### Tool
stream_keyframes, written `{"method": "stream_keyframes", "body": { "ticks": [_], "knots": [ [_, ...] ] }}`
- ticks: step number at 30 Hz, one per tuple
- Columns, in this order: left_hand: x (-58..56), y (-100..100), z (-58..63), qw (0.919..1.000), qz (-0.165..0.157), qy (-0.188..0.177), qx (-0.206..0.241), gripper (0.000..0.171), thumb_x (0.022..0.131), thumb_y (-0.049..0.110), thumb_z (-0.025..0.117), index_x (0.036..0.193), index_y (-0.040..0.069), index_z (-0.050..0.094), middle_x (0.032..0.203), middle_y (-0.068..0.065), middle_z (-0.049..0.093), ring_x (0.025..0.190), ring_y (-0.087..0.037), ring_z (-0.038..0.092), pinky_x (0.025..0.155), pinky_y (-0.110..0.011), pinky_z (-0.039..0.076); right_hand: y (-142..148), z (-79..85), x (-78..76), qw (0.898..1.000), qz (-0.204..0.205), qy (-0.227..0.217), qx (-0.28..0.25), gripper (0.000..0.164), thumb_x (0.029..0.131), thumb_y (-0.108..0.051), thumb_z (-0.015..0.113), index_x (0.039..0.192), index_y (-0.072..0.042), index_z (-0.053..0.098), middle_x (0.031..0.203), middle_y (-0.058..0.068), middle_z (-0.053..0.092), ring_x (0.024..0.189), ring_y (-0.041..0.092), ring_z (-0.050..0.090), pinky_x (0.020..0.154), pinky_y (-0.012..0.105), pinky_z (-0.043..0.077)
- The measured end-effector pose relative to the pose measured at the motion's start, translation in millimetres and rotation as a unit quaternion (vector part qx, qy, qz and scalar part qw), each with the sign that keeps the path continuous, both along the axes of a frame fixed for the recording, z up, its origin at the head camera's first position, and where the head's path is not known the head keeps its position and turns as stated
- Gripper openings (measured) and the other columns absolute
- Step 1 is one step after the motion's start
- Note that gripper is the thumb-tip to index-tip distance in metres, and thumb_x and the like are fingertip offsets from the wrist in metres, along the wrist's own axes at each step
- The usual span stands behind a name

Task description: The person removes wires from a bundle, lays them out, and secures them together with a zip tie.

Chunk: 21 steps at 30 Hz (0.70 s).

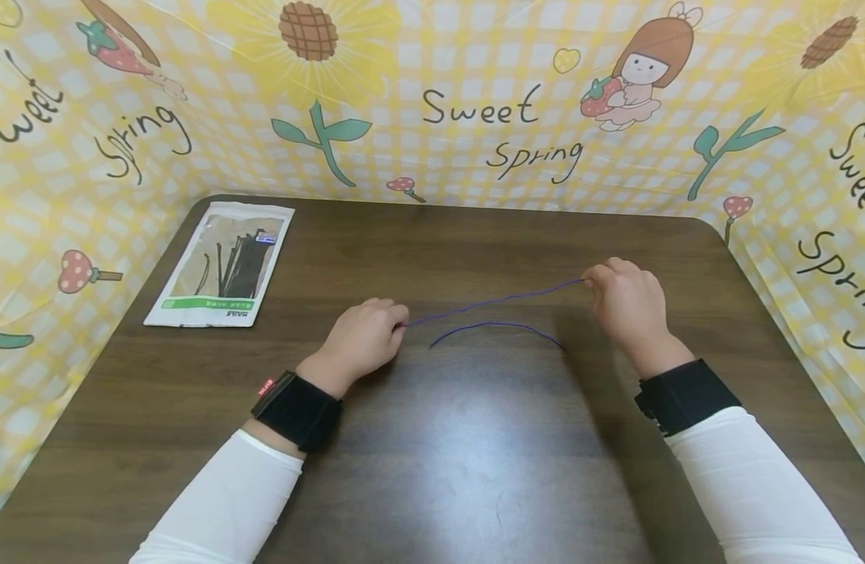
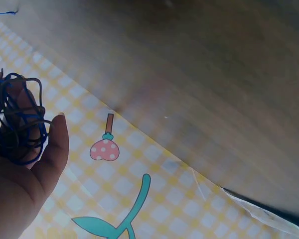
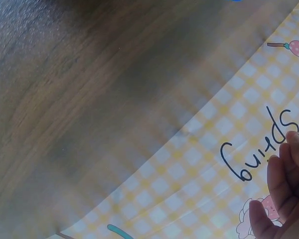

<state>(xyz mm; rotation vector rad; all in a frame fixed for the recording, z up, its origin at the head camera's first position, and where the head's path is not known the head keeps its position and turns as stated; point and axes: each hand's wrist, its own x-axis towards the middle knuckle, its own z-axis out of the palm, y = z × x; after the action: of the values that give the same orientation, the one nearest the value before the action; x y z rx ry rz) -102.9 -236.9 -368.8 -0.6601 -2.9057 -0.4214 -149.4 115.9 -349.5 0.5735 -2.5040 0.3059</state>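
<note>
A thin blue cord point(image 1: 499, 300) stretches between the two hands above a dark wooden table. At its left end, the left hand point(image 1: 367, 335) grips it, back of the hand upward. In the left wrist view, that hand's curled fingers hold a tangled bundle of dark and blue cord point(image 2: 17, 119), loops spilling past the fingertips. The right hand point(image 1: 628, 307) pinches the cord's other end between thumb and forefinger; in the right wrist view its remaining fingers point(image 3: 284, 184) are bent. A second, shorter piece of blue cord point(image 1: 496, 323) curves on the table just below the stretched one.
Toward the back left of the table point(image 1: 432, 486) lies a white-edged pouch point(image 1: 224, 258) with a clear window, showing dark thin strips inside. Yellow checked cloth point(image 1: 468, 47) printed with flowers and lettering rises along the back and both sides.
</note>
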Motion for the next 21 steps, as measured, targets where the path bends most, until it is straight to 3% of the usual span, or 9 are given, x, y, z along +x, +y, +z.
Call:
{"method": "stream_keyframes", "body": {
  "ticks": [7,17,21],
  "knots": [
    [-0.2,-8.5,0.7,0.9997,0.017,-0.016,-0.002,0.011,0.089,0.006,0.062,0.092,0.006,0.073,0.086,-0.006,0.066,0.083,-0.027,0.066,0.071,-0.043,0.054,-1.2,-0.2,0.1,1.000,-0.003,0.001,-0.005,0.007,0.081,0.006,0.067,0.085,0.001,0.071,0.076,0.015,0.064,0.068,0.034,0.060,0.052,0.046,0.044],
    [-3.7,-18.8,1.5,0.9981,0.040,-0.004,-0.047,0.024,0.084,-0.005,0.055,0.097,0.004,0.074,0.096,-0.010,0.070,0.091,-0.029,0.062,0.079,-0.044,0.051,-8.1,-0.6,-1.3,1.000,0.009,-0.001,-0.007,0.008,0.080,0.006,0.068,0.085,0.001,0.071,0.078,0.015,0.066,0.071,0.035,0.061,0.053,0.047,0.046],
    [-3.6,-22.0,0.5,0.9979,0.046,0.004,-0.045,0.014,0.088,0.003,0.062,0.095,0.006,0.074,0.092,-0.009,0.069,0.087,-0.028,0.061,0.078,-0.044,0.050,-8.5,-1.0,-1.0,1.000,0.008,-0.004,-0.008,0.008,0.081,0.006,0.067,0.085,0.001,0.071,0.079,0.015,0.066,0.071,0.035,0.061,0.054,0.048,0.046]
  ]
}}
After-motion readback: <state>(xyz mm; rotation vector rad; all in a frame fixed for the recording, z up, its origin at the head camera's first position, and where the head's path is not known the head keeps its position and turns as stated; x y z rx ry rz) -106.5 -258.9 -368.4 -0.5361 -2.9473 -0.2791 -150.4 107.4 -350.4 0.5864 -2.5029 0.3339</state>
